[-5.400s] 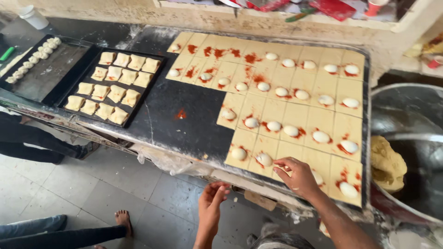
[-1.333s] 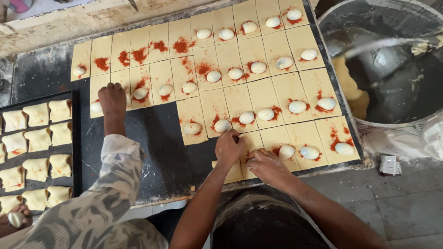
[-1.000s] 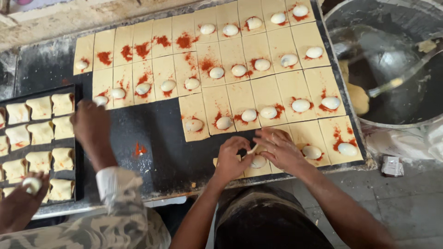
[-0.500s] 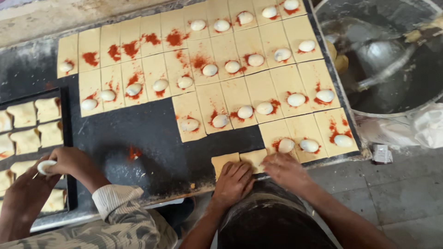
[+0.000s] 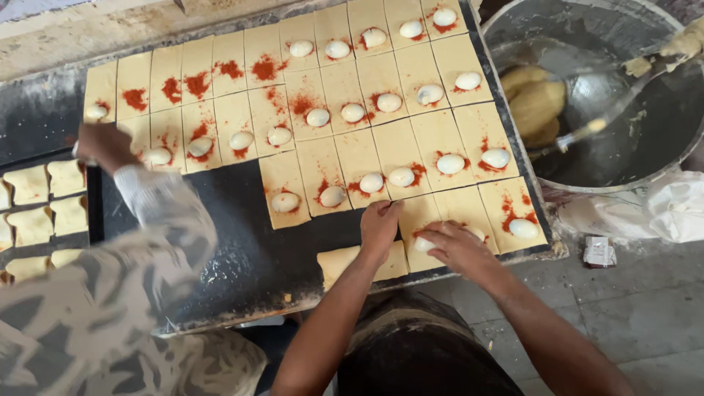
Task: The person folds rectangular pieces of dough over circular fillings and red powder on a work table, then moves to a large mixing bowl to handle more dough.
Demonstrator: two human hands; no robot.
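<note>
Dark counter carries cut dough squares with sauce and egg halves. Left hand presses flat on a folded dough piece at the near edge. Right hand, fingers curled, grips the adjacent dough square. A co-worker's hand reaches the far-left squares.

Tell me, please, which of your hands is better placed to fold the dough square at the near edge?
Probably right. The right hand already rests on that dough square, fingers beside its egg half. The left hand sits between it and the folded pastry.
</note>
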